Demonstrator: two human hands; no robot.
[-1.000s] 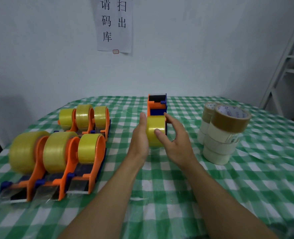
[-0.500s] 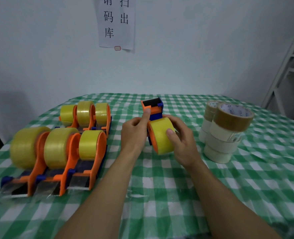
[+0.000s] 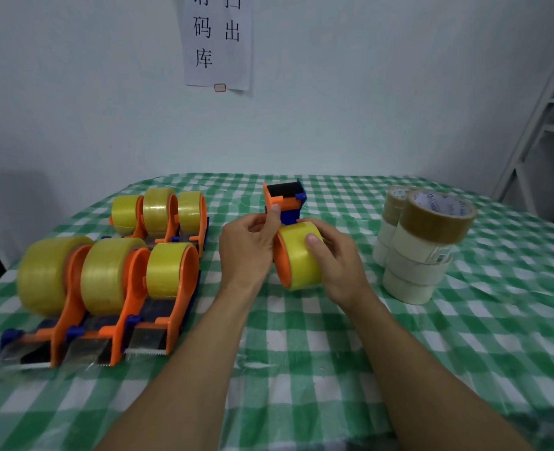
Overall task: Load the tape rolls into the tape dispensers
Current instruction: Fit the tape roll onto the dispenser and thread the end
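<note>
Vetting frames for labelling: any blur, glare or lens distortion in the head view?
Head view: soft even light, no glare; left hand, right hand, yellow tape roll and dispenser fairly sharp; print on the brown roll soft; shelf frame bows slightly, wide-angle; shadow on the wall at left.

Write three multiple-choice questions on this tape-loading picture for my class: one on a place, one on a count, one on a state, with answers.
1. Where does the stack of spare rolls stand on the table?
A. Right of the held dispenser
B. Left of it
C. In front of it

2. How many loaded dispensers lie at the left?
A. Four
B. Six
C. Eight

3. What is the right hand doing?
A. Lying flat on the cloth
B. Gripping the yellow roll
C. Lifting a brown roll

Answers:
1 A, the stack stands beyond the right hand.
2 B, there are two rows of three.
3 B, thumb and fingers curl round the roll.
</note>
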